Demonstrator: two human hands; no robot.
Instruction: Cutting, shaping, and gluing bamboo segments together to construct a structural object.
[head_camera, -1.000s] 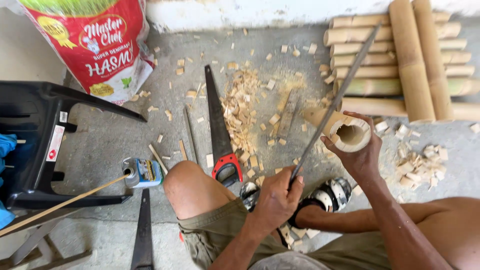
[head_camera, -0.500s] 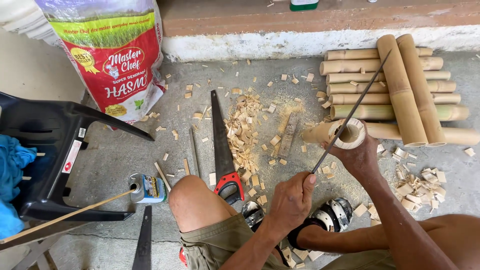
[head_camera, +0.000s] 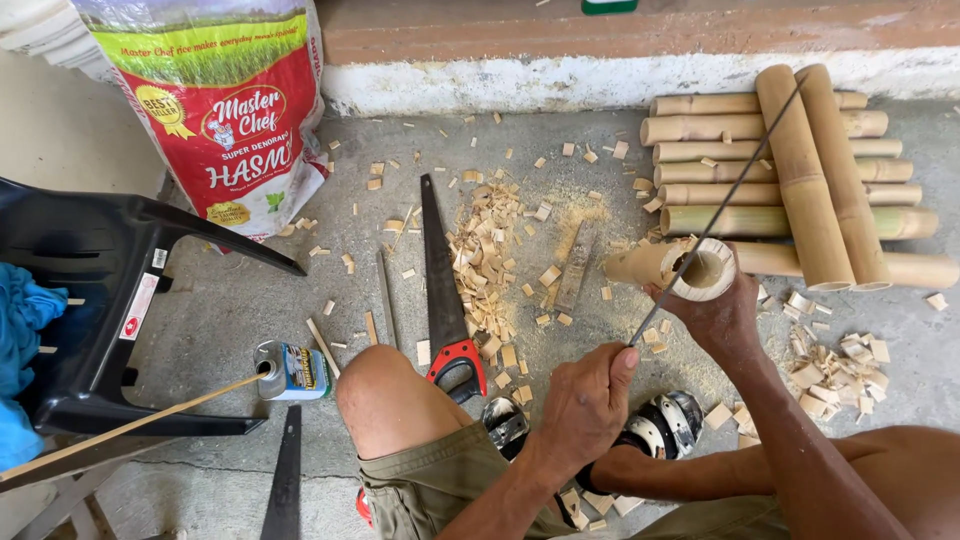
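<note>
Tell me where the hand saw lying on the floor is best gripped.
Grip the hand saw by its red-and-black handle, probably from the near side beside the knee. It lies flat, blade pointing away toward the wall, so the handle is the closest end and the toothed edge stays clear.

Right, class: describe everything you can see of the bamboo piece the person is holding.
The bamboo piece is a short, pale tan tube, hollow, with a thick wall and a cleanly cut round end facing up toward the camera. It lies tilted above the concrete floor. The right hand grips it from below near the open end, and a thin dark rod, held by the left hand, crosses its rim.
</note>
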